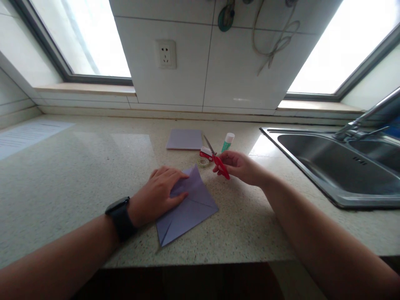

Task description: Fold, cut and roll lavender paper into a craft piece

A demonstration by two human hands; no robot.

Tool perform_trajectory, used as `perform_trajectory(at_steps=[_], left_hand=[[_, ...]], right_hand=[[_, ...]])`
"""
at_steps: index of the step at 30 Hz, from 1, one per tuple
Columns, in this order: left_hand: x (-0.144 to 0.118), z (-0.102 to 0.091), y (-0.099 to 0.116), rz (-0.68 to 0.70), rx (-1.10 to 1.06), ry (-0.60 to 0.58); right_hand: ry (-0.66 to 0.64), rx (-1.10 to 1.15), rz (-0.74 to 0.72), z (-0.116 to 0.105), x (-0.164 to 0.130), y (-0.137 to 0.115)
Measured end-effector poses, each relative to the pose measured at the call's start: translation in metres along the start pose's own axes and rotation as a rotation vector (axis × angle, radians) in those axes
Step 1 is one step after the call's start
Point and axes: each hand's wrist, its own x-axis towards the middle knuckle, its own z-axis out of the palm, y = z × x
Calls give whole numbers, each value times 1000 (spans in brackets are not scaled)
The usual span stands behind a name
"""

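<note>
Speckled ctr [93, 175], tiled wall [171, 87], 2 windows [84, 37], R hand [240, 165] w/ scissors [222, 167]

The left grip [161, 189] touches purple paper [196, 202]; the right grip [240, 164] holds red scissors [223, 168].

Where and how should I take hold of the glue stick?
Likely best around the green body of the glue stick, from above right: it appears upright, its white cap might slip off, the scissors are at its left and the right hand is in front.

On the person's left wrist [135, 209] sits one black wristwatch [121, 218]: flat dark case [117, 205], broad black band [124, 226]; right hand [240, 166] bare.
</note>
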Motion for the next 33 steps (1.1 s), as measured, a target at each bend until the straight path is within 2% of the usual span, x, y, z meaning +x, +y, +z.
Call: perform_trajectory(at_steps=[9,14,20,28,33], left_hand=[[-1,-3,2,18,-95,27],[-1,-3,0,-31,-176,57],[0,-4,-5,-111,-341,39],[5,0,-12,-211,-596,159],[6,1,-12,-235,-663,125]], right_hand=[[-6,-37,25,-2,1,3],[-9,-43,30,-1,0,2],[-26,5,8,1,-1,0],[4,134,-150,19,-5,-14],[3,118,-261,23,-2,-16]])
